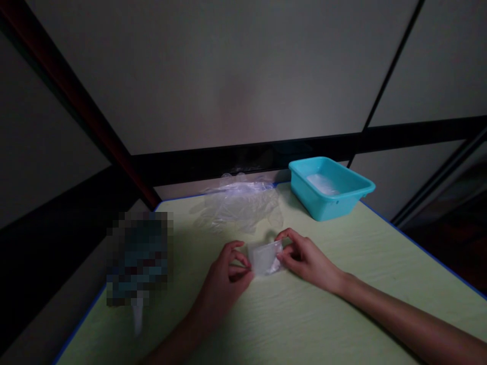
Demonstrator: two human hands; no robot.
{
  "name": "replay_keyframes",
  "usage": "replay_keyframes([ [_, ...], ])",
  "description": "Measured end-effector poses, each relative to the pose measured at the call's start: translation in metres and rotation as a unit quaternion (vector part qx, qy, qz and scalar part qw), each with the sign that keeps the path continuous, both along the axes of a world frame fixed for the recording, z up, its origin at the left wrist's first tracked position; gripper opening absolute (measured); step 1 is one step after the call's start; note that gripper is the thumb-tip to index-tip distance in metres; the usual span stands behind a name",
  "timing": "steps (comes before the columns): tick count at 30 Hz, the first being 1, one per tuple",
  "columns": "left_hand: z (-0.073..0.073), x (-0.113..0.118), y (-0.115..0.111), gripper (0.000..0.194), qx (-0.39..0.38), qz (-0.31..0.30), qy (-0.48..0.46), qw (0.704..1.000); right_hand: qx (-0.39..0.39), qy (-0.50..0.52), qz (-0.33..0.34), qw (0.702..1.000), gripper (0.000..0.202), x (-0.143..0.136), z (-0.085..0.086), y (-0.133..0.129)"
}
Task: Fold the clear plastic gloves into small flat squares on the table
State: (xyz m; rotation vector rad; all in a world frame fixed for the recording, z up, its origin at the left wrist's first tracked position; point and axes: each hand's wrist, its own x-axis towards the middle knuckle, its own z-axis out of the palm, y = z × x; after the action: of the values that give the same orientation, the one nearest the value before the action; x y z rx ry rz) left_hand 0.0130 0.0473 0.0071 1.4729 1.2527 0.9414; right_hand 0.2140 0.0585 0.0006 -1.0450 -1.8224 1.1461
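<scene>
Between my hands, just above the table, is a small clear plastic bag with something whitish at its right end. My left hand pinches the bag's lower left corner between thumb and finger. On the other side, my right hand grips the right edge, its thumb in front and fingertips at the top corner. What the whitish content is cannot be made out. Behind the bag lies a crumpled pile of clear plastic gloves, touched by neither hand.
A turquoise plastic basket stands at the table's back right, with clear-white plastic packets inside. At the left edge is a pixelated object with a white strip below it. Wall panels rise behind the pale green table.
</scene>
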Motion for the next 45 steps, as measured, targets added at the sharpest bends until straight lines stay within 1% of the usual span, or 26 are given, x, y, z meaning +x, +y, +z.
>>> replay_keyframes([
  [3,-0.001,0.003,0.003,0.047,-0.004,0.004,-0.001,1.000,0.004,0.006,-0.020,1.000,0.026,-0.003,-0.003,0.002],
  [6,-0.001,0.003,0.007,0.049,-0.012,0.008,-0.001,1.000,0.020,0.002,-0.036,0.999,0.030,-0.003,-0.003,0.004],
  [9,0.000,0.002,0.009,0.050,-0.020,0.011,-0.003,1.000,0.048,-0.003,-0.062,0.997,0.027,-0.001,-0.001,0.003],
  [11,0.001,0.002,0.010,0.051,-0.024,0.013,-0.005,1.000,0.086,-0.021,-0.082,0.993,0.021,0.002,0.004,0.001],
  [13,0.001,0.002,0.011,0.050,-0.027,0.017,-0.006,0.999,0.153,-0.079,-0.071,0.982,0.019,0.003,0.010,-0.004],
  [14,0.000,0.002,0.011,0.050,-0.029,0.019,-0.006,0.999,0.192,-0.124,-0.052,0.972,0.023,0.003,0.012,-0.007],
  [16,0.000,0.002,0.010,0.049,-0.031,0.022,-0.006,0.999,0.249,-0.228,0.000,0.941,0.038,0.000,0.017,-0.014],
  [17,0.001,0.002,0.010,0.048,-0.030,0.023,-0.006,0.999,0.259,-0.276,0.025,0.925,0.048,-0.002,0.018,-0.017],
  [19,0.001,0.002,0.009,0.047,-0.028,0.023,-0.005,0.999,0.258,-0.347,0.066,0.899,0.065,-0.005,0.019,-0.022],
  [22,0.003,0.002,0.009,0.045,-0.025,0.023,-0.004,0.999,0.239,-0.394,0.104,0.881,0.077,-0.009,0.017,-0.023],
  [26,0.004,0.002,0.007,0.041,-0.016,0.026,0.001,1.000,0.223,-0.406,0.112,0.879,0.080,-0.008,0.013,-0.021],
  [31,0.004,0.002,0.005,0.035,0.003,0.045,0.019,0.999,0.220,-0.391,0.107,0.887,0.077,-0.007,0.011,-0.021],
  [36,0.001,0.001,-0.002,0.026,0.063,0.070,0.061,0.994,0.231,-0.389,0.106,0.886,0.077,-0.007,0.011,-0.020],
  [38,-0.001,-0.001,-0.007,0.027,0.138,0.053,0.121,0.981,0.246,-0.388,0.101,0.883,0.078,-0.007,0.011,-0.020],
  [39,-0.002,-0.002,-0.010,0.030,0.191,0.029,0.168,0.967,0.253,-0.386,0.097,0.882,0.078,-0.007,0.010,-0.020],
  [40,-0.003,-0.002,-0.012,0.036,0.247,-0.006,0.222,0.943,0.260,-0.383,0.094,0.881,0.078,-0.007,0.009,-0.020],
  [42,-0.005,-0.003,-0.015,0.049,0.334,-0.087,0.324,0.881,0.267,-0.381,0.092,0.880,0.078,-0.007,0.007,-0.020],
  [44,-0.007,-0.003,-0.017,0.057,0.358,-0.142,0.389,0.837,0.271,-0.382,0.092,0.879,0.078,-0.006,0.006,-0.020],
  [45,-0.008,-0.003,-0.017,0.058,0.357,-0.157,0.412,0.824,0.273,-0.382,0.092,0.878,0.078,-0.006,0.005,-0.020],
])
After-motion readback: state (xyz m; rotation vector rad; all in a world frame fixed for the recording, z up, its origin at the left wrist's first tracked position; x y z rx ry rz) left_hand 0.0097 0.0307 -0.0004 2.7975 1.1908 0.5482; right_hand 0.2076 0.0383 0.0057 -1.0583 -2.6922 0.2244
